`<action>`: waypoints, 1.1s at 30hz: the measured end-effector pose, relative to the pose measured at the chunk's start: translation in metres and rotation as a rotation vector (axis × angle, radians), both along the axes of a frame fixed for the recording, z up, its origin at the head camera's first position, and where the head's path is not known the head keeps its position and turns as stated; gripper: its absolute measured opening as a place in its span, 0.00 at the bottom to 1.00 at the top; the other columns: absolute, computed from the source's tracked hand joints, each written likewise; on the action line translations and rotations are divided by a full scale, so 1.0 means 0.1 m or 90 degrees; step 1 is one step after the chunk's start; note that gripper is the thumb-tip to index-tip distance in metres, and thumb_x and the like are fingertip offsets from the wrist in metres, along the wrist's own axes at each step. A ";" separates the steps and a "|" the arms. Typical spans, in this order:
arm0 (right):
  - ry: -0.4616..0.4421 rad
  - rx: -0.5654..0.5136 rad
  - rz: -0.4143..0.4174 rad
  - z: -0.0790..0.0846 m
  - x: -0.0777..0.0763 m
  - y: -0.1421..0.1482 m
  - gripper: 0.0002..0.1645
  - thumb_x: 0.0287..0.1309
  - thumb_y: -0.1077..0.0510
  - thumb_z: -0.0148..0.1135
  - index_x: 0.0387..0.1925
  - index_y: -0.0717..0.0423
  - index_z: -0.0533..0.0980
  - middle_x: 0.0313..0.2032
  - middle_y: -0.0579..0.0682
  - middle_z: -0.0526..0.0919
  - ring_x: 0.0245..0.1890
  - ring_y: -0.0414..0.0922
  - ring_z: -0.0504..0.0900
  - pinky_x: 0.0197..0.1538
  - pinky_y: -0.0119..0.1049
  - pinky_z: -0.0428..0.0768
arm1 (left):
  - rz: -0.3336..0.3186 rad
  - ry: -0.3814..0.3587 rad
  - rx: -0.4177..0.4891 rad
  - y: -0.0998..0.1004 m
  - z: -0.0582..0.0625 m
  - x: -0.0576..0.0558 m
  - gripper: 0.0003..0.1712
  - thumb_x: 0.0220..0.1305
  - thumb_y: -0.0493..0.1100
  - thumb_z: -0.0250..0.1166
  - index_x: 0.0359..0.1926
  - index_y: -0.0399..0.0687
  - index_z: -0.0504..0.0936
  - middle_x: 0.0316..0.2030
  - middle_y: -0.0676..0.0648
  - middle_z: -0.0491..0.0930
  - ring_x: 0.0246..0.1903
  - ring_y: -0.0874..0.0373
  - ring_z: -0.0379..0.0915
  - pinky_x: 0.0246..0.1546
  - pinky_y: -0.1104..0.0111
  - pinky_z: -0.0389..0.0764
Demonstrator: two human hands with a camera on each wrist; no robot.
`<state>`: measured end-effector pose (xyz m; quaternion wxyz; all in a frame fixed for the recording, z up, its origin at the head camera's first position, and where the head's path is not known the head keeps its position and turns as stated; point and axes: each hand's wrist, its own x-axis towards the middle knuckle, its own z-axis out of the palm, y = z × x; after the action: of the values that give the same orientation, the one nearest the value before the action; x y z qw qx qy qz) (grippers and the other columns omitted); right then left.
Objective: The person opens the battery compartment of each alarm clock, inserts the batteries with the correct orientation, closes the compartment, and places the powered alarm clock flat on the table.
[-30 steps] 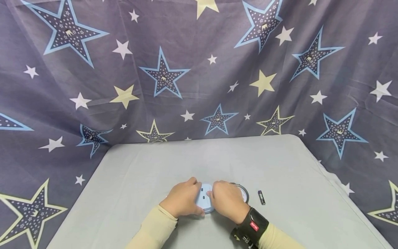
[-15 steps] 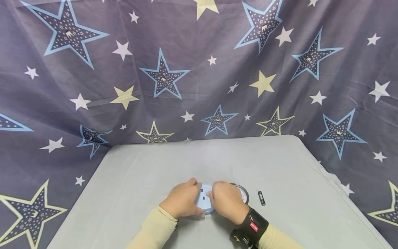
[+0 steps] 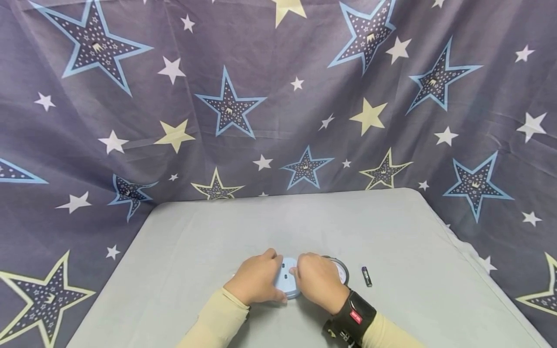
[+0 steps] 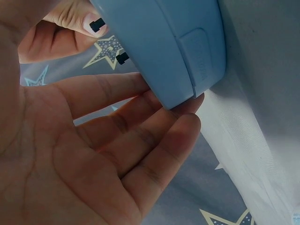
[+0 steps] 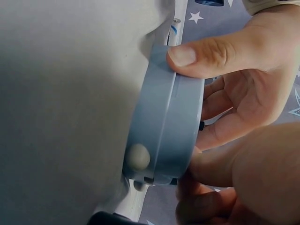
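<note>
A light-blue plastic case (image 3: pixel 285 285) with rounded ends sits on the table, two small black pegs on its upper face. My left hand (image 3: pixel 254 278) holds its left side, with the thumb (image 5: pixel 201 56) on the near wall and the fingers (image 4: pixel 164 154) against the far one. At the opposite end my right hand (image 3: pixel 319 280) has curled fingers and pinches the edge, its thumb near the pegs. In the right wrist view a round white button shows on the case's side wall. What lies under the right fingers is hidden.
A black battery (image 3: pixel 366 276) lies right of my right hand. Beside that hand, partly covered, is a round white thing with a dark rim (image 3: pixel 344 270). A grey cloth covers the table (image 3: pixel 283 222), and a star-patterned curtain (image 3: pixel 261 116) hangs behind.
</note>
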<state>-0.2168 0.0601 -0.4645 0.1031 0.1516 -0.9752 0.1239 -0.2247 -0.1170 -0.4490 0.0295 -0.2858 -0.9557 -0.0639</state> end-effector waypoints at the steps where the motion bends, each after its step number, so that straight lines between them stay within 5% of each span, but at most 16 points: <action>1: -0.001 0.000 0.000 0.00 0.00 0.00 0.19 0.56 0.42 0.62 0.19 0.49 0.74 0.16 0.42 0.69 0.15 0.40 0.65 0.18 0.35 0.63 | 0.000 0.000 0.001 0.00 0.00 0.00 0.58 0.25 0.69 0.77 0.56 0.37 0.76 0.40 0.49 0.76 0.26 0.63 0.68 0.29 0.69 0.76; 33: -0.079 -0.052 0.011 0.06 -0.02 0.04 0.16 0.61 0.48 0.58 0.19 0.46 0.71 0.16 0.40 0.68 0.16 0.39 0.66 0.18 0.33 0.65 | -0.008 0.010 0.009 -0.01 -0.02 0.00 0.57 0.24 0.69 0.76 0.55 0.38 0.77 0.40 0.49 0.75 0.27 0.62 0.68 0.29 0.69 0.75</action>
<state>-0.2184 0.0643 -0.4582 0.0472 0.1478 -0.9725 0.1738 -0.2245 -0.1184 -0.4509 0.0388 -0.2923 -0.9531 -0.0686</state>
